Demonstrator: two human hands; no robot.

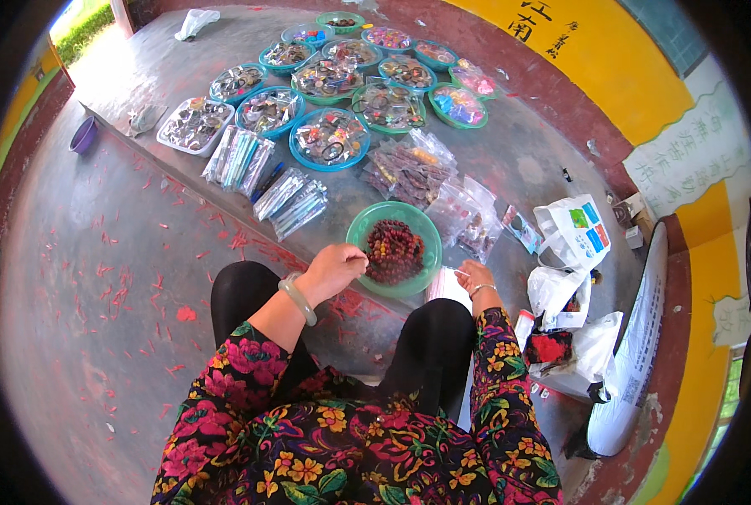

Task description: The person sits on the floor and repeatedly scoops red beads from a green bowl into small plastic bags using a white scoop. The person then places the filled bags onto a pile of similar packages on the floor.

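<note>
1. Head view: left hand (339, 269) at the near-left rim of a green bowl (402, 211); fingers curled inward, cannot tell if they pinch anything.
2. Dark red beads (395, 252) heaped inside the bowl, just right of left hand, left of right hand.
3. Right hand (476, 276) just right of the bowl, fingers bent; grip too small to tell. White sheet (448, 288) just left of it, partly under the bowl's edge.
4. Pale bangle (297, 300) on left wrist; thin bracelet (482, 289) on right wrist.
5. Ahead of left hand, to its left: long bagged packets (295, 203) in a bunch.
6. Straight ahead of right hand: clear bags (466, 215) of small things.
7. Well ahead of both hands: cluster of basins holding packets, nearest one a blue basin (332, 166).
8. Right of right hand: white shopping bag (566, 240), upright, slightly tilted.
9. Red scraps (186, 314) on the floor (131, 370), left of left hand.
</note>
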